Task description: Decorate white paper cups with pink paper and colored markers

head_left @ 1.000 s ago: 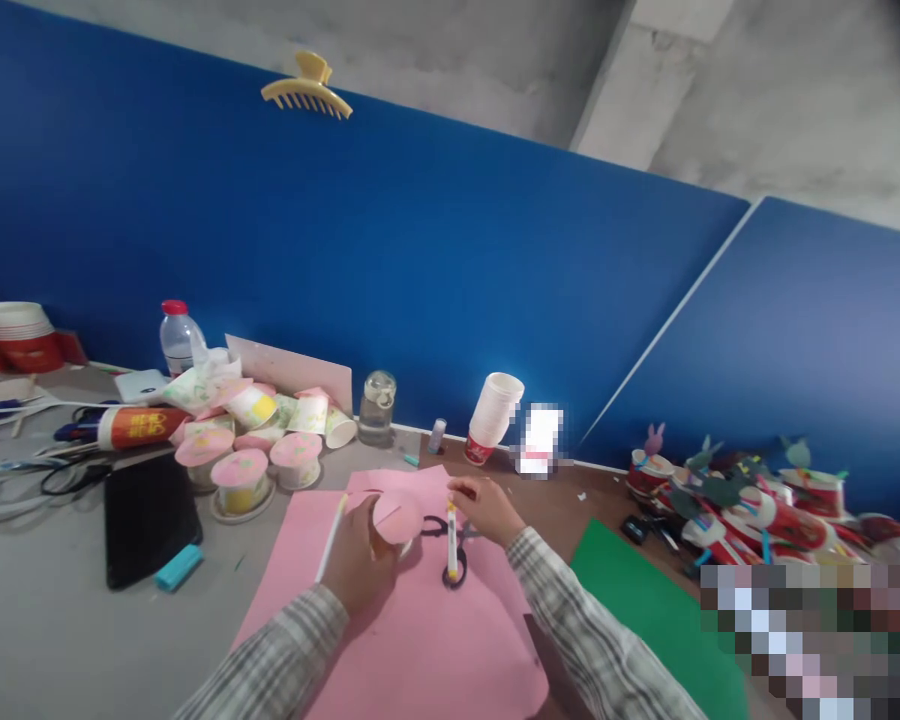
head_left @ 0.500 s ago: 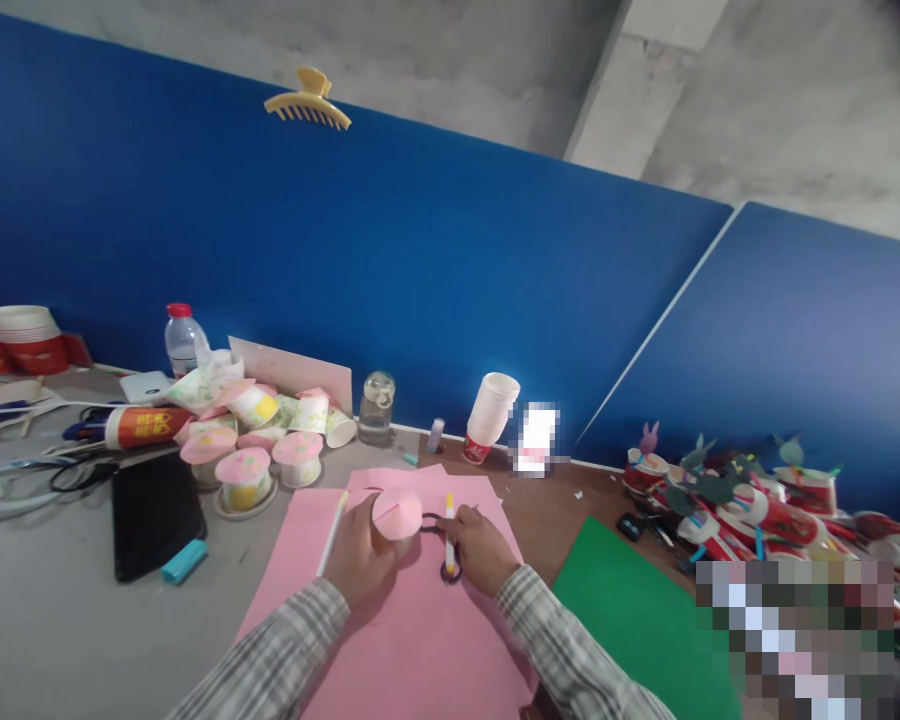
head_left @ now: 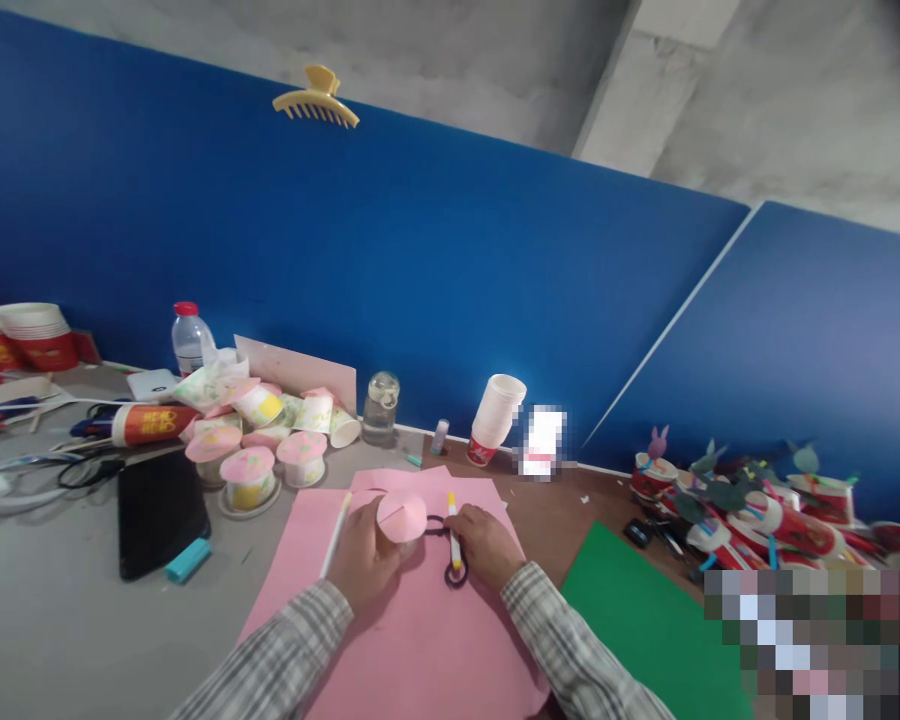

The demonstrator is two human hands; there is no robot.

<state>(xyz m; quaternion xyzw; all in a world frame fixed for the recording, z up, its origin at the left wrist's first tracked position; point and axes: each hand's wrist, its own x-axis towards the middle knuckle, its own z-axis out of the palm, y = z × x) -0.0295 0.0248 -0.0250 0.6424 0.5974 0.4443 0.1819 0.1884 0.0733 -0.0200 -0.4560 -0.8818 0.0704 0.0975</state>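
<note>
My left hand (head_left: 364,558) is closed around a small paper cup topped with a pink paper disc (head_left: 403,516); a slit or fold line runs to the disc's centre, and the cup below is mostly hidden. My right hand (head_left: 487,545) has its fingertips closed on a white marker with yellow ends (head_left: 454,545). Beside and under that marker lie scissors with black handle loops (head_left: 456,574); their blades are not visible. Both hands are over pink paper sheets (head_left: 420,640). Left of my left hand, a second white and yellow stick (head_left: 336,535) lies on the paper.
At left are several pink-topped cups (head_left: 247,478), a black phone-like slab (head_left: 161,515) and a turquoise marker (head_left: 188,561). Behind stand a glass jar (head_left: 380,410), a glue stick (head_left: 439,437) and stacked paper cups (head_left: 496,415). Green paper (head_left: 645,620) and decorated red cups (head_left: 795,520) occupy the right.
My right hand's fingertips have shifted from the scissors' handle onto the marker, which now tilts slightly. The whole view has moved a little; my left hand keeps its hold on the cup.
</note>
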